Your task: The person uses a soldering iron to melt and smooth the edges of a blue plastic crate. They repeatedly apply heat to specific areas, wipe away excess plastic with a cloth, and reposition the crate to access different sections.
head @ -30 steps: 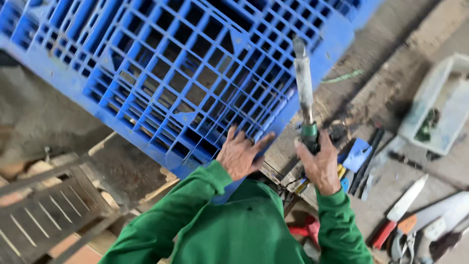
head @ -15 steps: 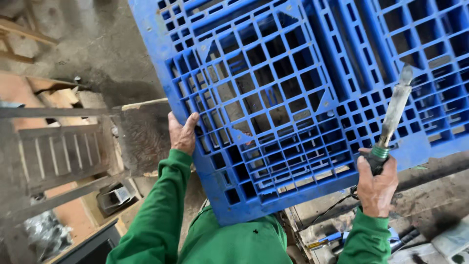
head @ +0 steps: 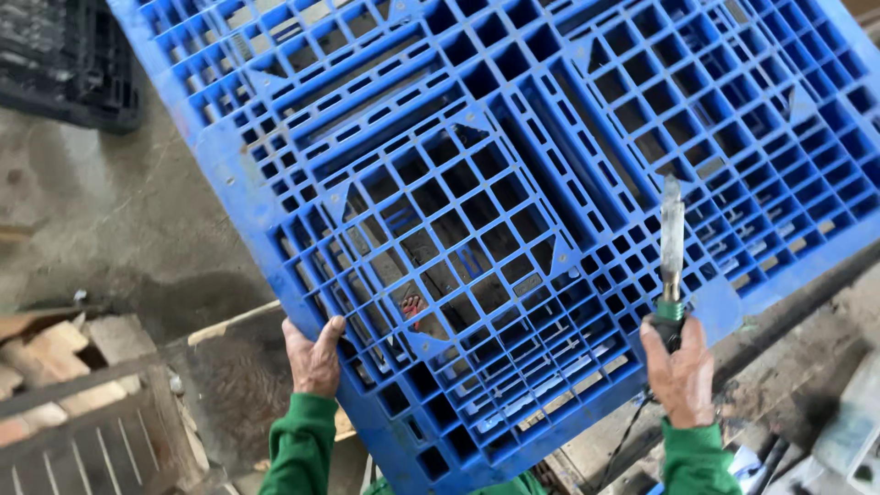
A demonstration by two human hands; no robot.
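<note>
The large blue plastic grid pallet point(head: 513, 220) fills most of the view, tilted, its top and right edges cut off by the frame. The left hand point(head: 313, 359) grips the pallet's lower left edge, fingers curled over the rim. The right hand point(head: 680, 371) is clenched around the dark handle of a long metal-barrelled tool point(head: 672, 247), held upright against the pallet's grid. The tool's tip is blurred. Green sleeves point(head: 298, 445) are partly cut off below.
</note>
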